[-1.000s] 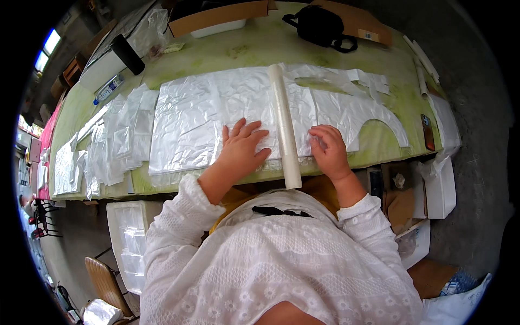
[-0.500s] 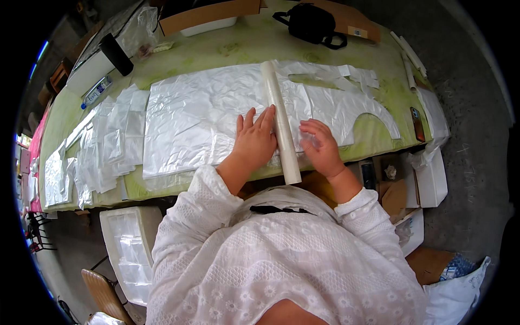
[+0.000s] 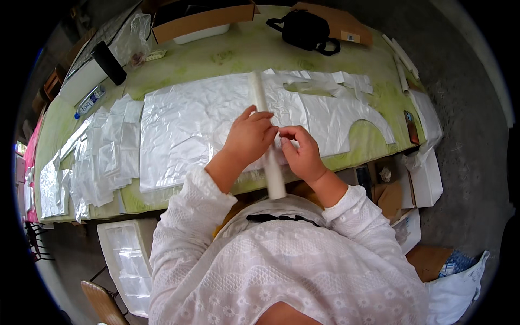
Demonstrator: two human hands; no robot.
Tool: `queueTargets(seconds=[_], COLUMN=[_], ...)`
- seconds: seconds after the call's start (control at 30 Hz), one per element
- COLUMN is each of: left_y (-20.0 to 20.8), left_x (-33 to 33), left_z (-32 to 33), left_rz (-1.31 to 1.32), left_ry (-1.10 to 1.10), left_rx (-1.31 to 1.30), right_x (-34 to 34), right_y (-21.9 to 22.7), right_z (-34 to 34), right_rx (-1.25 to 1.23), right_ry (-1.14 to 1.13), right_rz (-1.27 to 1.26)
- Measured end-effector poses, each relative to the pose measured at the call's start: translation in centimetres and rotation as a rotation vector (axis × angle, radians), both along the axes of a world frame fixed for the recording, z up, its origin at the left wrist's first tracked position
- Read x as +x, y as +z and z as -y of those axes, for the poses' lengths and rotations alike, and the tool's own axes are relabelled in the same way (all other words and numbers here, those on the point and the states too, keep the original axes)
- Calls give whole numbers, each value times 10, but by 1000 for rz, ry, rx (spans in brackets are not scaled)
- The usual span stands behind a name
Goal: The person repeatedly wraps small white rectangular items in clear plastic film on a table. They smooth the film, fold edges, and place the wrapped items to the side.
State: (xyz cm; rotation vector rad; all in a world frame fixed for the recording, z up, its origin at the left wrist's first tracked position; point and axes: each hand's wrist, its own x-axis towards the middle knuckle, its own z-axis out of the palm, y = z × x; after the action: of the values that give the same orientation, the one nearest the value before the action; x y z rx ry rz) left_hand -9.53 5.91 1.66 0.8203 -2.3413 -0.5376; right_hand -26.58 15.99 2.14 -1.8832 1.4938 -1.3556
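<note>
A long white tube (image 3: 264,124) lies across a stack of clear plastic sheets (image 3: 184,127) on the green table (image 3: 233,57). My left hand (image 3: 248,138) rests over the tube's middle with fingers curled onto it. Just to its right, my right hand (image 3: 300,154) pinches at the tube with fingertips meeting those of the left hand. The tube's near end (image 3: 276,189) sticks out past the table's front edge.
Piles of smaller plastic pieces (image 3: 103,157) lie at the left. A black bag (image 3: 306,30) and cardboard boxes (image 3: 200,19) sit at the far edge. A phone (image 3: 411,127) lies at the right edge. White boxes (image 3: 127,260) stand below the table.
Both hands have moved inward from flat on the plastic, either side of the tube, to meet on the tube itself. The view has shifted slightly.
</note>
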Motion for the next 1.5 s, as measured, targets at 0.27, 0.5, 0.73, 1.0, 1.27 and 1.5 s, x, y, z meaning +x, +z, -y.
queueTargets(seconds=[0.27,0.5,0.73,1.0,1.27,1.5], left_y=[-6,-9,-4,-6,-7,-11], left_x=[42,49,46,44,45,45], left_z=[-28,-29,-30,-28,-29,-29], left_rz=[-161,-136,-137,-154,-192,-232], left_ry=[60,100,110,97,93,106], left_rx=[61,55,72,44,57,88], right_x=[2,-25,-197,-323,-150,-54], right_y=[-29,-7,12,-15,-34,-12], right_z=[87,177,159,90,58,110], right_rx=[22,477,894,252,3,533], right_ry=[104,-133,-615,-1128,-421,-336], right_rz=[-655,-850,-507,-229,-792,-645])
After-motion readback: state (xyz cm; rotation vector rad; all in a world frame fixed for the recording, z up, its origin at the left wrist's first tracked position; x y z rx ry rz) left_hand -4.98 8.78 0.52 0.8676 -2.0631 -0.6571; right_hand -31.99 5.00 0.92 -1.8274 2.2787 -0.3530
